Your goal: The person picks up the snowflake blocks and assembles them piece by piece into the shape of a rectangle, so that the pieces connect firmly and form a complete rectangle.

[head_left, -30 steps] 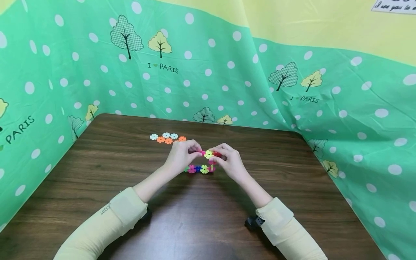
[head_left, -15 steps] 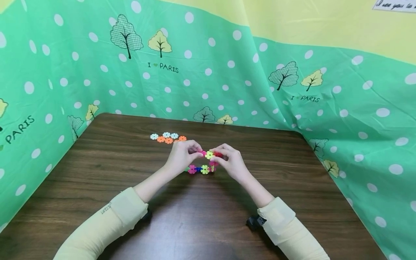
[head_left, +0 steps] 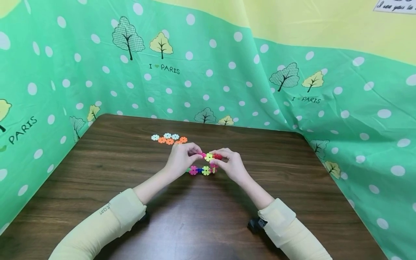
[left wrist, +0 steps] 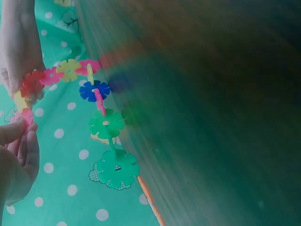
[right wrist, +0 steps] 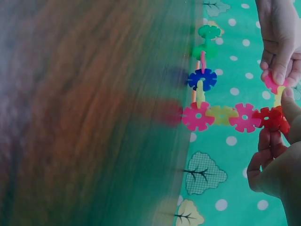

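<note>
In the head view my left hand (head_left: 180,160) pinches a pink notched snowflake disc (left wrist: 27,116) between thumb and fingers. My right hand (head_left: 231,165) grips a red disc (right wrist: 268,117) at the upper corner of the same structure. A yellow disc (head_left: 209,157) joins the pink and red ones between the hands. From the red disc, pink and yellow discs run down to a pink corner disc (right wrist: 198,116) at the table. The lower row continues through a blue disc (left wrist: 94,91) to green discs (left wrist: 117,168) at its far end, partly behind my left hand in the head view.
Loose orange discs (head_left: 169,141) and white discs (head_left: 167,135) lie on the brown wooden table (head_left: 201,224) beyond my left hand, which hides part of them. A green dotted curtain (head_left: 208,83) hangs behind the table's back edge.
Both hands keep hold of the disc structure in nearly the same place. My right hand has dipped slightly, and the head view has shifted a little.
</note>
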Tool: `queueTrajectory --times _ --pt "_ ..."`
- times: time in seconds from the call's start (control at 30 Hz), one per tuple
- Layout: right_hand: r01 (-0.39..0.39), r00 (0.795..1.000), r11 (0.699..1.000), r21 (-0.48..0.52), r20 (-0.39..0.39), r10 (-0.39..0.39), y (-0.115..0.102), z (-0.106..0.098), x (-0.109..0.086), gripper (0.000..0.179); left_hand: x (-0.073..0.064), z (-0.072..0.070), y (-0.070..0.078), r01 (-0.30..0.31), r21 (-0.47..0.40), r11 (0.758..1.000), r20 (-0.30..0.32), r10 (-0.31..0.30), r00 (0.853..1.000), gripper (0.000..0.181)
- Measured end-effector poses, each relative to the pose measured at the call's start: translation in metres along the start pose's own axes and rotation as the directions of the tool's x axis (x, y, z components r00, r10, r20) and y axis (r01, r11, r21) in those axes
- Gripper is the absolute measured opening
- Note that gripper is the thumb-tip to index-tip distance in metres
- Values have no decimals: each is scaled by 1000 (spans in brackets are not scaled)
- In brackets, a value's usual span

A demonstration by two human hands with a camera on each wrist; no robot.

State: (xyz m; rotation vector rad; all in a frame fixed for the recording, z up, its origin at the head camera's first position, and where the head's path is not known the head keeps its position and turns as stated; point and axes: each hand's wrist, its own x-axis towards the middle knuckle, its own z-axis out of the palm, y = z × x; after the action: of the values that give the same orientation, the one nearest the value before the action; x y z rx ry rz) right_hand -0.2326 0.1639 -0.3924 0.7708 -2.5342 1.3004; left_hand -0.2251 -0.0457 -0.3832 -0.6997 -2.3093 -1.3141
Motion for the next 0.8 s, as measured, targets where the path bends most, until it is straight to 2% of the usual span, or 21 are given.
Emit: queueTrajectory --times 0.2,0.4,0.6,0.8 --pt "-16 1000 1000 12 2 16 -1 1 -2 24 -3 1 1 22 -24 999 -11 -22 1000 7" --pt "-15 1000 999 43 8 14 0 2 -2 22 -4 4 -3 12 -40 999 -35 -13 999 7" --pt "-13 1000 998 67 9 12 -2 1 -1 24 -3 5 0 55 -51 997 -37 -57 998 7" --pt "4 1000 1000 -28 -6 -4 -4 -3 0 31 2 3 5 65 -11 998 -11 -65 998 8"
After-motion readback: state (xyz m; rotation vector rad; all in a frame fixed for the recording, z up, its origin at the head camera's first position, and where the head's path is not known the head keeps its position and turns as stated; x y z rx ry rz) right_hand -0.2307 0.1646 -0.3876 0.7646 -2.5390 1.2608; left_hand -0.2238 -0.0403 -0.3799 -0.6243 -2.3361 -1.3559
